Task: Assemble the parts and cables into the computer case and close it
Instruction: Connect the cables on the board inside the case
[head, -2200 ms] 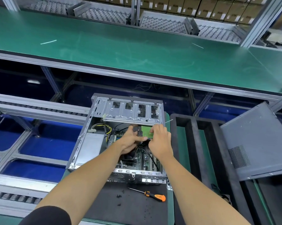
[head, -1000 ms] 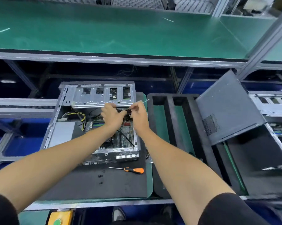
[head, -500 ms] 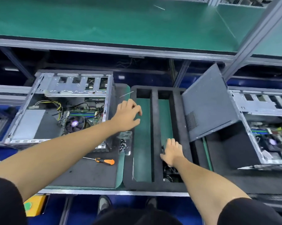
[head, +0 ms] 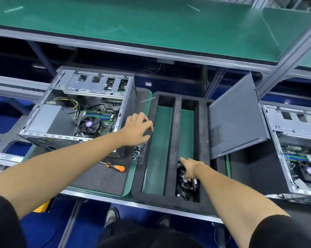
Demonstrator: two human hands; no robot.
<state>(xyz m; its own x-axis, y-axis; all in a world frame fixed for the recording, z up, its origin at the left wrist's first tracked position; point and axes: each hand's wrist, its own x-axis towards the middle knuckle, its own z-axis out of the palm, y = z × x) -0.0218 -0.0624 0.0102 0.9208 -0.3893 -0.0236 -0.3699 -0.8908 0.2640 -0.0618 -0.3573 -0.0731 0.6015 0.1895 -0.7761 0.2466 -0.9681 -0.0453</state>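
The computer case [head: 76, 113] is lying on its side on the worktop [head: 97, 179], open side up, with the power supply, CPU cooler fan [head: 89, 124], memory sticks and some cabling showing as fitted inside. The side panel [head: 235, 119] is leaning detached against the foam parts tray [head: 176, 149], so closing is judged outstanding. The left hand [head: 136, 129] is hovering just beside the case's right wall, fingers loosely spread and gripping nothing. The right hand [head: 190, 169] is reaching into the tray's near slot, where dark fan-like parts [head: 185, 187] are lying; whether its fingers are gripping one cannot be told. A screwdriver [head: 113, 166] and a small clear box of screws [head: 138, 152] are lying unused near the case. Judged stage: mid-assembly, with a further part, fastening and panel fitting remaining
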